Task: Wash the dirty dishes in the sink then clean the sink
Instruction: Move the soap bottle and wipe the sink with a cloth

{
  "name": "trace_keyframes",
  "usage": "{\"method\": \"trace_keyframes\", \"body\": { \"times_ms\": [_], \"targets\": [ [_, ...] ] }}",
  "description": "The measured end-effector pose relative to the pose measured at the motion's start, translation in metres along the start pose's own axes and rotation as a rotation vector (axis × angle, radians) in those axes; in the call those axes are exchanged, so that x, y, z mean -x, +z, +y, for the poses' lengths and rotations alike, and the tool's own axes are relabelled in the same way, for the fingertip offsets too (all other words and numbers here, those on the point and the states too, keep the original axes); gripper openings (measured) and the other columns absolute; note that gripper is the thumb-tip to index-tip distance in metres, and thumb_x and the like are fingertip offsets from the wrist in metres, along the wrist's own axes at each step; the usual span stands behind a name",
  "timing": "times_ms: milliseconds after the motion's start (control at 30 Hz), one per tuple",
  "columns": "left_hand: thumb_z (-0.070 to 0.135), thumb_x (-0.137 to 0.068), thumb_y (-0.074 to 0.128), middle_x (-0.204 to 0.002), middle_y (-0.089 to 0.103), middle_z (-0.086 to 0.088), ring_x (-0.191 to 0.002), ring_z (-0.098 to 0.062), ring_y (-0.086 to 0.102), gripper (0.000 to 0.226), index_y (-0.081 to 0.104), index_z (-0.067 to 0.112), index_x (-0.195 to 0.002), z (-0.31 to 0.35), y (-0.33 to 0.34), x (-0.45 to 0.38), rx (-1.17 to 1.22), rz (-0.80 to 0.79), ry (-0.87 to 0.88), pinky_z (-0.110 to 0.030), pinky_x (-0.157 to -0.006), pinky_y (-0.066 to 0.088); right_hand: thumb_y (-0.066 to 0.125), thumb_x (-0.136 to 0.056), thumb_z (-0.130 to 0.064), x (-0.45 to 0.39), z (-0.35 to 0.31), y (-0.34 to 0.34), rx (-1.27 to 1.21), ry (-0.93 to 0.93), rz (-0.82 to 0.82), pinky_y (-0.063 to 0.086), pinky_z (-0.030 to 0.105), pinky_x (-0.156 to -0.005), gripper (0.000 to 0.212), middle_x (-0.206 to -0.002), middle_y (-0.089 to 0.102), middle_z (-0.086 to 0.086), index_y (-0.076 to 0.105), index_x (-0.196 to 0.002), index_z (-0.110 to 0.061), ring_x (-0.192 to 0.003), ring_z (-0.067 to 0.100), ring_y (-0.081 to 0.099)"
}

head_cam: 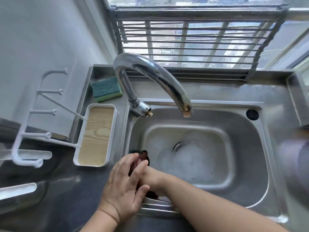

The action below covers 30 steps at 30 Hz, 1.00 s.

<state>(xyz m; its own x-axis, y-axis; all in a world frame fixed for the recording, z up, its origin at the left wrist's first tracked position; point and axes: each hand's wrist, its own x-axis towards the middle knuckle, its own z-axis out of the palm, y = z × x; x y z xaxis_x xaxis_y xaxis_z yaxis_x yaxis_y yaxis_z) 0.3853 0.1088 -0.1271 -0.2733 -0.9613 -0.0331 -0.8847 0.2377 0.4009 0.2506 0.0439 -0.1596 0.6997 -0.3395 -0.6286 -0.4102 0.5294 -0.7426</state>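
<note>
Left hand (124, 186), fingers spread, covers right hand, grip hidden, at foamy sink's (247, 164) left edge.

A white tray (111, 134) with a pale wood-grain floor sits on the dark table (63, 195) just left of the basin. A white wire rack (41, 113) with knobbed pegs is joined to the tray's left side by thin rods. Behind the tray a green sponge (106, 88) with a lighter underside lies in the back corner. A grey slatted rack (197, 41) leans upright against the window (189, 39), whose pale bars show through the slats.
</note>
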Motion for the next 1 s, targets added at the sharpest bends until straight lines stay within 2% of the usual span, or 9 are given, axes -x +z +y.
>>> {"method": "trace_keyframes", "body": {
  "times_ms": [100, 200, 267, 433, 567, 667, 733, 833, 1000],
  "targets": [
    [0.063, -0.104, 0.028, -0.151, 0.050, -0.021, -0.138, -0.040, 0.049, 0.065, 0.044, 0.021, -0.151, -0.004, 0.004, -0.001, -0.012, 0.021, -0.003, -0.053, -0.111, 0.037, 0.038, -0.109, -0.051, -0.036, -0.037, -0.023, -0.632, 0.097, 0.280, 0.049, 0.041, -0.109, 0.048, -0.130, 0.066, 0.012, 0.057, -0.133, -0.015, -0.123, 0.025, 0.062],
    [0.063, -0.104, 0.028, -0.143, 0.055, -0.019, -0.132, -0.039, 0.051, 0.063, 0.047, 0.020, -0.146, -0.006, 0.006, -0.001, -0.054, 0.023, 0.002, -0.050, -0.108, 0.037, 0.045, -0.111, -0.044, -0.068, -0.065, -0.067, -1.042, -0.115, 0.499, 0.059, 0.028, -0.072, 0.032, -0.092, 0.076, -0.004, 0.067, -0.113, -0.021, -0.081, 0.010, 0.073],
    [0.060, -0.104, 0.029, -0.131, 0.061, -0.016, -0.123, -0.037, 0.054, 0.058, 0.053, 0.018, -0.135, -0.007, 0.008, -0.001, -0.104, 0.029, 0.022, -0.049, -0.106, 0.037, 0.046, -0.112, -0.034, -0.076, -0.071, -0.075, -1.125, -0.162, 0.568, 0.061, 0.032, -0.080, 0.024, -0.093, 0.074, -0.002, 0.066, -0.118, -0.023, -0.078, 0.010, 0.071],
    [0.036, -0.082, 0.059, -0.088, 0.062, 0.000, -0.084, -0.031, 0.064, 0.020, 0.068, 0.018, -0.081, -0.004, 0.003, -0.010, -0.229, -0.023, 0.116, -0.043, -0.090, 0.041, 0.032, -0.108, -0.022, -0.059, -0.015, -0.027, -0.431, 0.126, 0.431, 0.039, 0.040, -0.119, 0.058, -0.154, 0.049, 0.006, 0.024, -0.165, -0.031, -0.138, 0.026, 0.049],
    [0.026, -0.069, 0.059, -0.078, 0.059, 0.002, -0.074, -0.029, 0.064, 0.011, 0.065, 0.019, -0.075, -0.002, -0.002, -0.013, -0.245, -0.103, 0.098, -0.042, -0.087, 0.042, 0.042, -0.102, -0.016, 0.016, 0.028, -0.028, 0.179, 0.231, 0.005, 0.040, 0.045, -0.116, 0.037, -0.131, 0.061, 0.006, 0.061, -0.134, -0.021, -0.120, 0.022, 0.055],
    [0.027, -0.067, 0.059, -0.079, 0.060, 0.004, -0.075, -0.028, 0.064, 0.012, 0.067, 0.022, -0.075, 0.003, -0.006, -0.014, -0.271, -0.150, 0.093, -0.041, -0.089, 0.041, 0.035, -0.097, -0.062, 0.078, 0.019, -0.053, 0.331, 0.226, -0.196, 0.021, 0.029, -0.122, 0.052, -0.164, 0.036, -0.013, 0.029, -0.147, -0.071, -0.144, 0.009, 0.035],
    [0.029, -0.065, 0.057, -0.079, 0.062, 0.005, -0.076, -0.027, 0.066, 0.016, 0.069, 0.024, -0.075, 0.005, -0.008, -0.015, -0.287, -0.172, 0.109, -0.041, -0.092, 0.041, 0.025, -0.098, -0.071, 0.112, 0.016, -0.072, 0.453, 0.237, -0.238, 0.026, 0.025, -0.119, 0.055, -0.159, 0.041, -0.008, 0.030, -0.150, -0.056, -0.134, 0.009, 0.041],
    [0.030, -0.069, 0.053, -0.076, 0.062, 0.006, -0.077, -0.024, 0.069, 0.019, 0.071, 0.027, -0.074, 0.006, -0.010, -0.017, -0.327, -0.190, 0.140, -0.047, -0.104, 0.040, 0.022, -0.107, -0.055, 0.164, 0.037, -0.116, 0.809, 0.540, -0.244, 0.034, 0.041, -0.112, 0.063, -0.159, 0.043, 0.012, 0.040, -0.155, -0.018, -0.141, 0.033, 0.044],
    [0.030, -0.069, 0.051, -0.073, 0.062, 0.007, -0.076, -0.025, 0.069, 0.022, 0.072, 0.028, -0.073, 0.008, -0.008, -0.018, -0.344, -0.232, 0.109, -0.049, -0.108, 0.039, 0.035, -0.104, -0.045, 0.202, 0.047, -0.174, 1.593, 0.739, -0.324, 0.001, 0.075, -0.120, 0.050, -0.149, 0.057, 0.006, 0.052, -0.149, -0.033, -0.142, 0.037, 0.046]
  ]
}}
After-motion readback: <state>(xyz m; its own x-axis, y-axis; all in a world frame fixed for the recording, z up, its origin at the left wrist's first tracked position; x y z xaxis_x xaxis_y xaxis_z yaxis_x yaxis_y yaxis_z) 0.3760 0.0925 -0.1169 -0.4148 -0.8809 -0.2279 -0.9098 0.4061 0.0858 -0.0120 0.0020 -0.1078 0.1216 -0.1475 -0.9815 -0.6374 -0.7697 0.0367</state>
